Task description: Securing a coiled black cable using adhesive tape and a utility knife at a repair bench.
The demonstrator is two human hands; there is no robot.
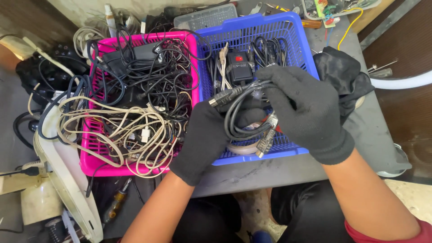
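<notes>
Presently both gloved hands, left hand and right hand, clasp a coiled grey cable over the blue basket, at 3 o'clock from the pink basket; probably light, limp, springy—best gripped across the loops, not the connectors.

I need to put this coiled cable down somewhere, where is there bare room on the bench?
Bare grey table shows along the front edge below the blue basket, and to its right beside the black cloth. The pink basket brims with tangled cables; the blue one is partly filled. Both hands, left and right, grip the grey cable.
</notes>
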